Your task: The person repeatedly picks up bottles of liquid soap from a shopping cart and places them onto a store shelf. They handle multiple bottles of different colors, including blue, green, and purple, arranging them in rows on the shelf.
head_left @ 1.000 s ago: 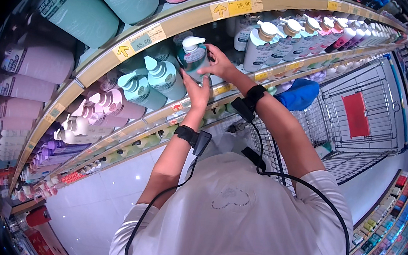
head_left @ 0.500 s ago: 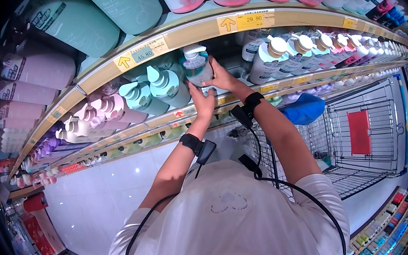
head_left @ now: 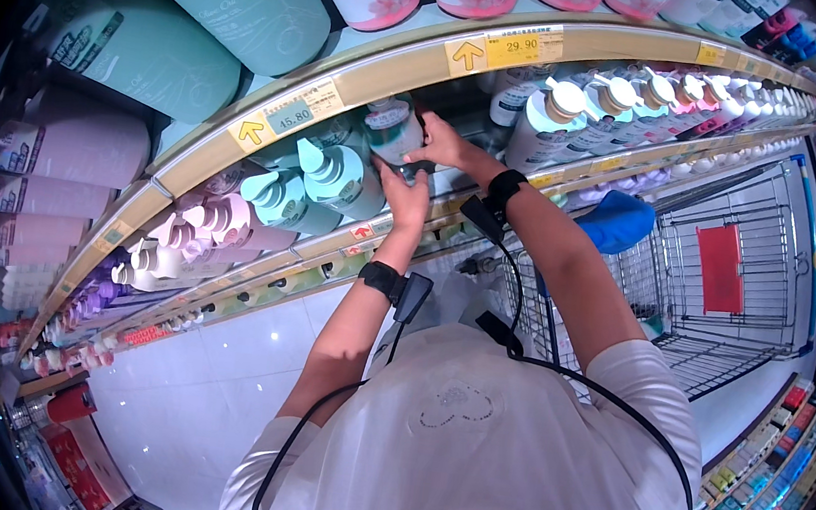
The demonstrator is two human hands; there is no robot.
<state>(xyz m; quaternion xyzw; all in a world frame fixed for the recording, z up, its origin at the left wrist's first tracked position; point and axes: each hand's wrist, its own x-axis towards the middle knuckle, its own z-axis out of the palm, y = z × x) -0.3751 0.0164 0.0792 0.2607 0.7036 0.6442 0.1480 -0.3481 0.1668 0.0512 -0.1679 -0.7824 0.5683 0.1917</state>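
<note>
A white and teal pump bottle (head_left: 392, 132) is on the middle shelf, its top hidden behind the edge of the shelf above. My right hand (head_left: 448, 149) grips its right side, with the fingers partly out of sight. Around the lower front of the bottle my left hand (head_left: 403, 196) is curled, palm toward it. Something dark shows between the two hands, too small to make out. To the left stand turquoise pump bottles (head_left: 341, 182). On the right are white bottles with pump tops (head_left: 552, 120).
A shelf rail with price tags (head_left: 378, 78) runs low over my hands. Big green bottles (head_left: 245, 5) fill the shelf above. A wire shopping cart (head_left: 728, 271) stands at my right, with a blue item (head_left: 616, 221) at its near side. Black cables (head_left: 605, 376) hang from both wrists.
The pump bottle has gone farther back and up in view, so its pump head is now behind the upper rail. Both hands have stayed close to it.
</note>
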